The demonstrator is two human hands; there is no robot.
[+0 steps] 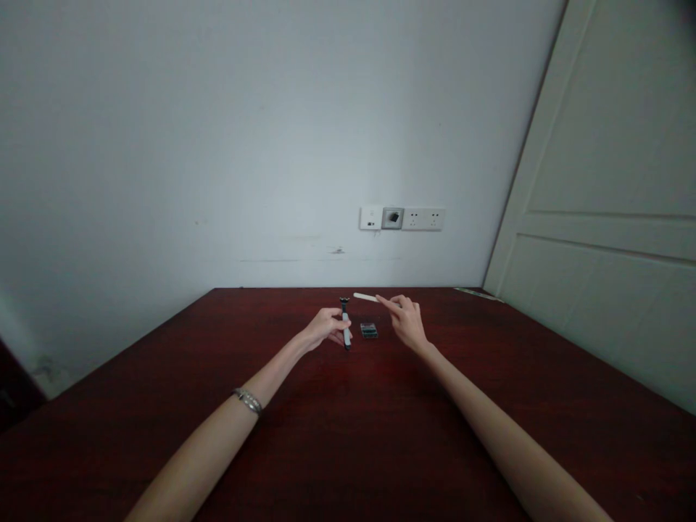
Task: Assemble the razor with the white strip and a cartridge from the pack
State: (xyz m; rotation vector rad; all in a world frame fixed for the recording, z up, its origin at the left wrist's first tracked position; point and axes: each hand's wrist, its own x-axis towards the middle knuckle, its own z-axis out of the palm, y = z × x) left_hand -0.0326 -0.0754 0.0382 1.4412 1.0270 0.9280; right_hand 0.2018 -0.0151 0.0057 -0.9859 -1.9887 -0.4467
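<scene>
My left hand (326, 327) is closed around the pale grey handle of a razor (346, 330), held upright with its dark head at the top. In my right hand (407, 319) is a slim white stick (365, 296), gripped with the index finger stretched along it. The stick's free end points left toward the razor head, with a small gap between them. On the table between my hands lies a small clear case (368, 330) with dark parts in it, too small to make out. Neither hand touches the case.
The dark red wooden table (348, 435) runs back to a white wall. Wall sockets (424, 219) sit above its far edge. A pale panelled door (609, 217) stands on the right. A thin flat strip (478, 294) lies at the far right corner.
</scene>
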